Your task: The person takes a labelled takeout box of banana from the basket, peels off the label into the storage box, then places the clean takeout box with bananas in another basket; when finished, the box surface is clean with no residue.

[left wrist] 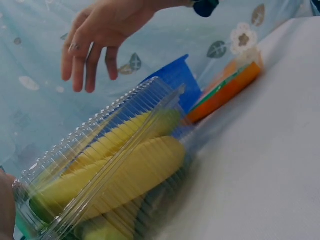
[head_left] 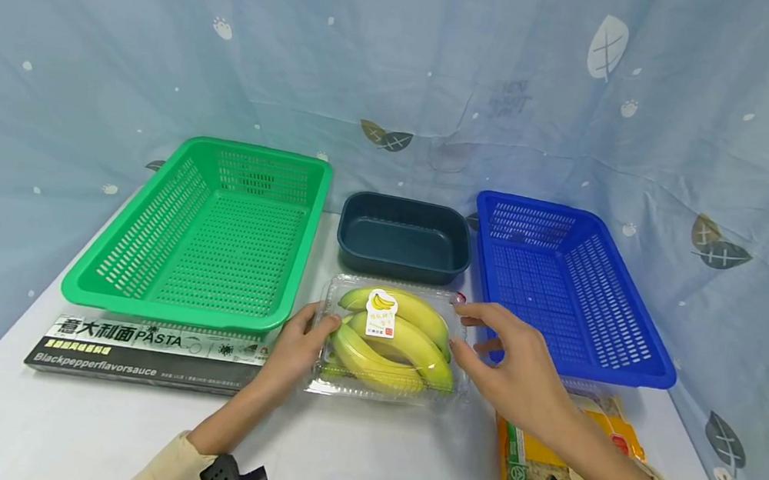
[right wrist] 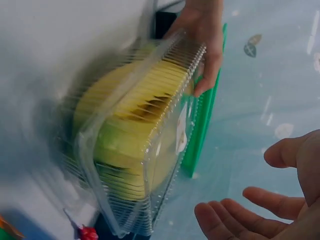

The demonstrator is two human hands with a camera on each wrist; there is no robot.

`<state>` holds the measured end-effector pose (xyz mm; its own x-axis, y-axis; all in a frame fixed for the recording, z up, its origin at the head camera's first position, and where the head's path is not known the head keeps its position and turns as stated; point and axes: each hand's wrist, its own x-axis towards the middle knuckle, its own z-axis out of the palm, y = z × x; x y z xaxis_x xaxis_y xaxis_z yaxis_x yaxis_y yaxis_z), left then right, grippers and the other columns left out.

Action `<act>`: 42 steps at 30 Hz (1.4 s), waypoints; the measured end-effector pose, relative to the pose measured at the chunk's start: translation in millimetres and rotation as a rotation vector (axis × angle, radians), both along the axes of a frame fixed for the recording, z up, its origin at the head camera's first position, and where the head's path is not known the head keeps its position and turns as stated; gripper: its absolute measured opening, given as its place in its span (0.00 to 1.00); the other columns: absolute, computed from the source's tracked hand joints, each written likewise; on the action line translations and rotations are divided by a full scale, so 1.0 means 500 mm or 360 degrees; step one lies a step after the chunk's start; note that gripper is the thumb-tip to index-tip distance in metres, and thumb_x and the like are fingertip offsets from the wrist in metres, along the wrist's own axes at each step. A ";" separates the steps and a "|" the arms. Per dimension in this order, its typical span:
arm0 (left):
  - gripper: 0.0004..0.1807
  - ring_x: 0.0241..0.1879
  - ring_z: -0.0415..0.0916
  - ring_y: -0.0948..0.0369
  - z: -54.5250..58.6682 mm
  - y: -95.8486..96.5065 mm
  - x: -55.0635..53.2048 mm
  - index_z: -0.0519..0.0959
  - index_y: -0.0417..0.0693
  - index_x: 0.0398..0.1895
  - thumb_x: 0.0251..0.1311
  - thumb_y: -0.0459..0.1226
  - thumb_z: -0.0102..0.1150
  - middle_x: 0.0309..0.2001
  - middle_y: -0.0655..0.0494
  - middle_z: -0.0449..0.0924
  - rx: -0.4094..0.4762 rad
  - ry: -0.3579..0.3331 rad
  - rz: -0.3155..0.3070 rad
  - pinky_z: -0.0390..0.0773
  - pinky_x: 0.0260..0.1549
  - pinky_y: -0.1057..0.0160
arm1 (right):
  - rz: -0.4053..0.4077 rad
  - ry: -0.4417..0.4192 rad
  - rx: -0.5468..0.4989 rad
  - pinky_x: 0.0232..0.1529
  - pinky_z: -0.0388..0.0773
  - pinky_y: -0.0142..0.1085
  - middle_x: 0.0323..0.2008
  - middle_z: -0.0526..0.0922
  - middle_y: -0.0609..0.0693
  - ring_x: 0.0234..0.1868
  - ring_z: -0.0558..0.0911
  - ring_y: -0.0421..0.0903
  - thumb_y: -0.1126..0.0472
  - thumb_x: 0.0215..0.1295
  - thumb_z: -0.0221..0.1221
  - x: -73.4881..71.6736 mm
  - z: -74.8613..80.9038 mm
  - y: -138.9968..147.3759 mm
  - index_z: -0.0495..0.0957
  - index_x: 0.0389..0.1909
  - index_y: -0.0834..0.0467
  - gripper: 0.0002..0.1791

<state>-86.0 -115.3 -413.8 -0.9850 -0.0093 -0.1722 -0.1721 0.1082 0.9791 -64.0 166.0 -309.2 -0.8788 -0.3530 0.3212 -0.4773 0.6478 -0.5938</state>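
Note:
A clear plastic clamshell box of bananas (head_left: 392, 341) with a white sticker lies mid-table. My left hand (head_left: 298, 344) grips its left end, thumb over the lid edge; the right wrist view shows this hand (right wrist: 205, 45) at the box's far end. My right hand (head_left: 515, 365) hovers by the box's right end, fingers apart and holding nothing. A gap separates the right hand (right wrist: 265, 200) from the box (right wrist: 135, 130) in the right wrist view. A small red object (right wrist: 87, 232), kind unclear, lies beyond the box.
Behind the box stands a dark teal bin (head_left: 401, 266). A green basket (head_left: 216, 255) is at left, with a black pasta box (head_left: 149, 373) before it. A blue basket (head_left: 526, 284) is at right. An orange-yellow food bag (head_left: 512, 461) lies under my right forearm.

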 end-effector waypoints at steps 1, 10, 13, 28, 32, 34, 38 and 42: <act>0.30 0.65 0.67 0.46 0.000 0.000 0.000 0.65 0.37 0.71 0.71 0.44 0.53 0.65 0.38 0.70 -0.0002 0.0000 0.0002 0.67 0.64 0.45 | 0.0013 -0.0009 0.0009 0.39 0.85 0.37 0.52 0.82 0.45 0.49 0.81 0.42 0.63 0.65 0.66 -0.005 0.002 -0.002 0.80 0.58 0.53 0.20; 0.30 0.65 0.68 0.46 0.002 0.000 0.001 0.65 0.37 0.70 0.71 0.44 0.54 0.65 0.38 0.70 0.0005 -0.0018 0.0005 0.67 0.64 0.46 | 0.0167 0.0046 0.0111 0.38 0.85 0.39 0.50 0.82 0.50 0.48 0.81 0.45 0.64 0.65 0.65 -0.054 0.012 -0.027 0.80 0.56 0.59 0.18; 0.31 0.66 0.66 0.46 0.001 0.000 0.001 0.65 0.37 0.71 0.71 0.44 0.54 0.66 0.37 0.69 0.0018 -0.0021 0.0006 0.66 0.65 0.46 | 0.0189 0.0036 0.0157 0.39 0.84 0.41 0.50 0.83 0.50 0.47 0.82 0.47 0.64 0.66 0.65 -0.071 0.011 -0.036 0.80 0.55 0.60 0.17; 0.30 0.60 0.71 0.46 0.005 0.000 0.002 0.66 0.37 0.70 0.70 0.44 0.54 0.63 0.38 0.72 0.0022 -0.0018 0.0017 0.72 0.60 0.47 | 0.0260 0.0002 0.0358 0.41 0.83 0.42 0.49 0.83 0.53 0.48 0.82 0.52 0.63 0.66 0.65 -0.126 0.007 -0.095 0.81 0.54 0.58 0.16; 0.30 0.60 0.72 0.47 0.002 0.000 0.001 0.66 0.38 0.70 0.70 0.44 0.55 0.62 0.39 0.73 0.0020 -0.0028 0.0017 0.72 0.59 0.47 | 0.0285 -0.0003 0.0392 0.42 0.83 0.42 0.49 0.84 0.53 0.47 0.82 0.52 0.63 0.65 0.65 -0.135 0.001 -0.106 0.82 0.53 0.58 0.15; 0.31 0.60 0.72 0.47 0.001 0.000 0.001 0.65 0.38 0.71 0.70 0.45 0.55 0.62 0.38 0.73 0.0020 -0.0031 0.0015 0.72 0.59 0.47 | 0.0298 0.0016 0.0408 0.41 0.83 0.42 0.48 0.84 0.53 0.47 0.83 0.52 0.63 0.65 0.65 -0.140 -0.002 -0.111 0.82 0.52 0.58 0.14; 0.32 0.59 0.72 0.47 0.000 0.000 0.001 0.65 0.39 0.71 0.69 0.46 0.55 0.62 0.38 0.73 0.0024 -0.0037 0.0013 0.73 0.59 0.47 | 0.0328 0.0049 0.0434 0.40 0.82 0.41 0.46 0.84 0.52 0.45 0.83 0.51 0.64 0.65 0.66 -0.149 -0.010 -0.124 0.83 0.51 0.58 0.14; 0.32 0.56 0.74 0.48 0.001 0.000 0.001 0.65 0.39 0.71 0.69 0.46 0.56 0.60 0.39 0.74 0.0018 -0.0034 0.0006 0.75 0.56 0.48 | 0.0351 0.0059 0.0467 0.41 0.82 0.40 0.45 0.84 0.51 0.44 0.82 0.49 0.65 0.64 0.66 -0.154 -0.015 -0.135 0.83 0.51 0.59 0.14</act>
<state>-85.4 -115.3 -413.2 -0.9811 -0.0110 -0.1933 -0.1935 0.0963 0.9764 -141.2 98.7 -316.9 -0.7609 -0.6144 0.2086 -0.6422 0.6671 -0.3777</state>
